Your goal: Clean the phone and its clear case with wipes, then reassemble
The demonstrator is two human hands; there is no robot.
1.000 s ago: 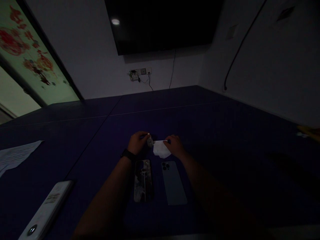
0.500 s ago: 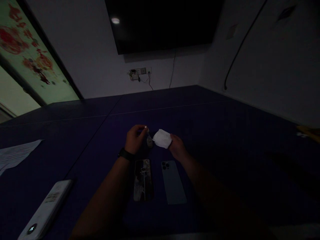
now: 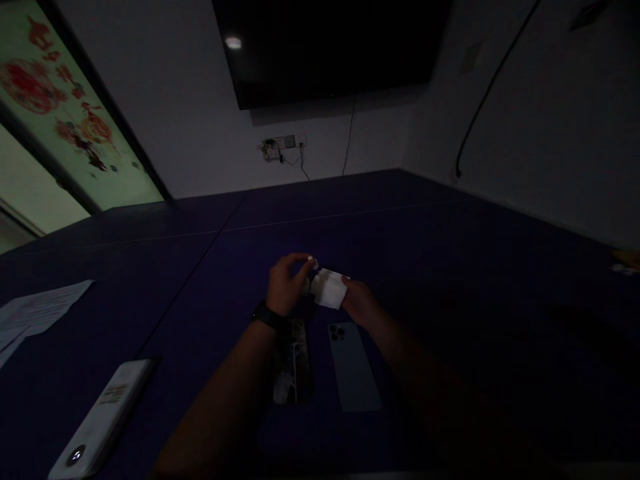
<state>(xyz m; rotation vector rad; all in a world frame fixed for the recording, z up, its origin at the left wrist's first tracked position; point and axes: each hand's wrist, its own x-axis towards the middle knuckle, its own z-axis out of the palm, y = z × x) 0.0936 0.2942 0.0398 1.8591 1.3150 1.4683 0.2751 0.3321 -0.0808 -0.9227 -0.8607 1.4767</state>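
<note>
My left hand (image 3: pixel 285 283), with a dark watch on its wrist, pinches a small white piece (image 3: pixel 313 261) between thumb and fingertips. The dimness hides what kind of thing it is. In my right hand (image 3: pixel 361 301) is a folded white tissue (image 3: pixel 329 289), gripped at its right edge. The small piece is close above the tissue's upper left corner. A small pale bottle (image 3: pixel 307 289) stands behind my left fingers, mostly hidden. Nearer to me lie a phone with a dark picture on its back (image 3: pixel 293 367) and a blue-grey phone (image 3: pixel 355 370), camera side up.
A white power bank (image 3: pixel 103 417) with a lit display lies at the left on the dark blue table (image 3: pixel 200 373). Printed sheets (image 3: pixel 40 313) lie beyond it. A screen (image 3: pixel 330 47) hangs on the far wall above sockets and cables (image 3: pixel 280 147).
My left hand has moved right with the small white piece, bringing it to the tissue and covering more of the bottle. The tissue has tilted and come slightly nearer; the whole view shifted a little.
</note>
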